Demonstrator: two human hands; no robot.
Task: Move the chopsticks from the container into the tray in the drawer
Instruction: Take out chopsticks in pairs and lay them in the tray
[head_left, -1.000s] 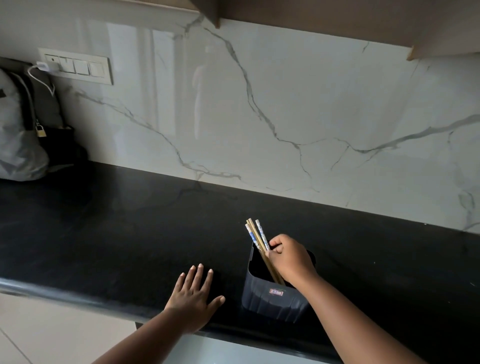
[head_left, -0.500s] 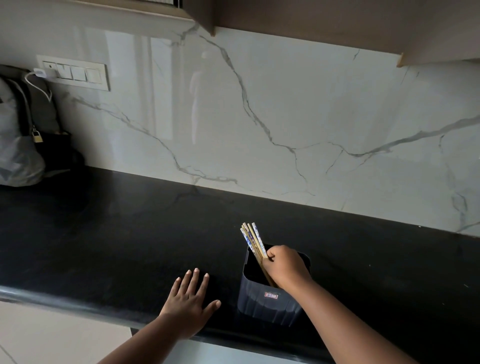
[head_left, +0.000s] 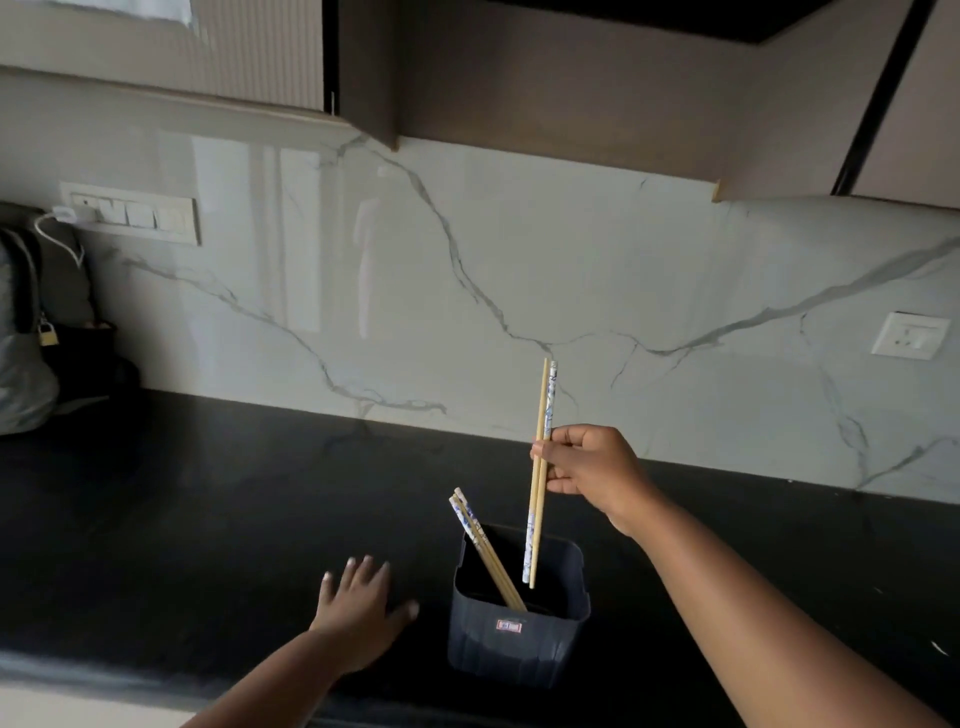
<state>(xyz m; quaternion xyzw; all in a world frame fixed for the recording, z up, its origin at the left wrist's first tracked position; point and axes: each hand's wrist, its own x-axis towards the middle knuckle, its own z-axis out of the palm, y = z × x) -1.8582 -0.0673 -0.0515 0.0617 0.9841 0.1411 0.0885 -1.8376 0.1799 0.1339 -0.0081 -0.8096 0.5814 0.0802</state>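
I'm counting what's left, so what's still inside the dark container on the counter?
Inside the container, chopsticks lean against its left wall; their exact number is unclear. The right hand holds a lifted pair above. The container's bottom is hidden.

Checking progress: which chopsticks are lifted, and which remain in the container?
The upright pair pinched by the right hand is lifted, tips at the container mouth. The leaning chopsticks rest inside, untouched.

Bare counter (head_left: 218, 499) lies left of the container (head_left: 517, 639); a bag (head_left: 26, 338) blocks the far-left corner.
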